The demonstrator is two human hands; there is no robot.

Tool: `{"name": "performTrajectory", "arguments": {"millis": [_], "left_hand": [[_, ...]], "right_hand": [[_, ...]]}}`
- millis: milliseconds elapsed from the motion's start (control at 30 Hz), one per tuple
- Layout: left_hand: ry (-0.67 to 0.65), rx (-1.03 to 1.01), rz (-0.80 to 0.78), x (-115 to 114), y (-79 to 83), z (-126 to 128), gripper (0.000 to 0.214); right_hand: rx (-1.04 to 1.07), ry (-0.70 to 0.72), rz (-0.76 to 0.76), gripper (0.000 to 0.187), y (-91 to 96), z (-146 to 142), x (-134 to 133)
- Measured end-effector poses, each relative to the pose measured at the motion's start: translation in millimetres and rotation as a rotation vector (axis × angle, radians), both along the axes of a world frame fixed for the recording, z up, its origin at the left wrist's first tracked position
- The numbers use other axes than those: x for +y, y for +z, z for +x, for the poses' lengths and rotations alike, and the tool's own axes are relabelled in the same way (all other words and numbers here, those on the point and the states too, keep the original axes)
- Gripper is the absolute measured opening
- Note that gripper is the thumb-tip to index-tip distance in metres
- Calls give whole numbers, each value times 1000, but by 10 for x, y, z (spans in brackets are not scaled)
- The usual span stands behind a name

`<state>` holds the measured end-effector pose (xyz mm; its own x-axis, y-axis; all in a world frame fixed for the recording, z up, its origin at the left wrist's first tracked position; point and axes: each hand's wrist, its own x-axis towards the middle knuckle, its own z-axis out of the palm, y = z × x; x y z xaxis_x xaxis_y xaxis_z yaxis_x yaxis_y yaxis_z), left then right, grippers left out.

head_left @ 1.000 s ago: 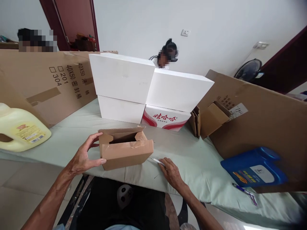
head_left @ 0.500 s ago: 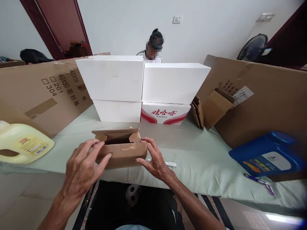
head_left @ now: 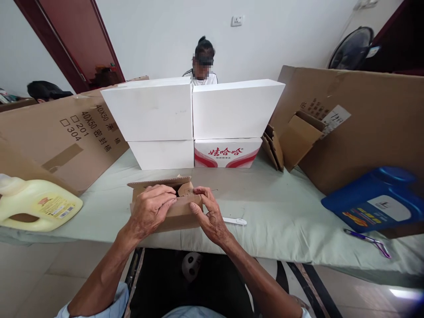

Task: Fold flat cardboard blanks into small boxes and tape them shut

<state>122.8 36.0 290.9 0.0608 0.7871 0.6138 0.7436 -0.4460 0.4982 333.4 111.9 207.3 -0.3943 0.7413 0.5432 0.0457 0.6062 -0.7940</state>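
L hand: fingers are curled tight over the top edge of the front wall of the small cardboard box, and the wall is gripped. R hand: fingers are half bent, tips laid on the box's R end flap w/ thumb pressed on the front face, so that end is pinched. The box is thus held between both hands, at 12 o'clock from the person, on the pale green table cover near its front edge. It is plain brown, creased, top open, lid flap raised at the back.

A small white tool is seen just at 3 o'clock of the R hand. Stacked white boxes are set at 12 o'clock behind, a yellow jug at 9, a blue jug at 3, both well apart.
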Motion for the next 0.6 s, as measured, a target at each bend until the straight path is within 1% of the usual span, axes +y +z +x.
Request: {"name": "performTrajectory", "arguments": {"millis": [67,167,233,267,333,400,467,500,567,600], "left_hand": [[27,-143,38,-85,30,-68,17],[145,-330,132,-248,69,-299,13],[213,-594,216,-368,125,-533,7],[242,-749,260,-429,175,-666,7],[310,-991,353,-549,324,-942,19],[373,-1057,442,-651,513,-1201,26],[391,-1038,488,-711,683,-1404,28],[390,-1026,501,-719,741,-1474,28],[361,-1015,468,-685,783,-1534,31],[340,-1020,427,-645,767,-1525,34]], "right_hand": [[8,-10,-10,14,14,18,6],[-1,-8,-12,19,21,59,16],[-13,9,-8,22,14,73,20],[-19,24,-5,22,8,72,21],[-40,73,6,22,-11,53,19],[-77,124,26,23,-34,22,14],[-99,140,49,26,-57,1,5],[-101,136,50,28,-67,-3,-1],[-89,124,29,28,-84,-2,-20],[-83,129,13,22,-92,-4,-33]]}}
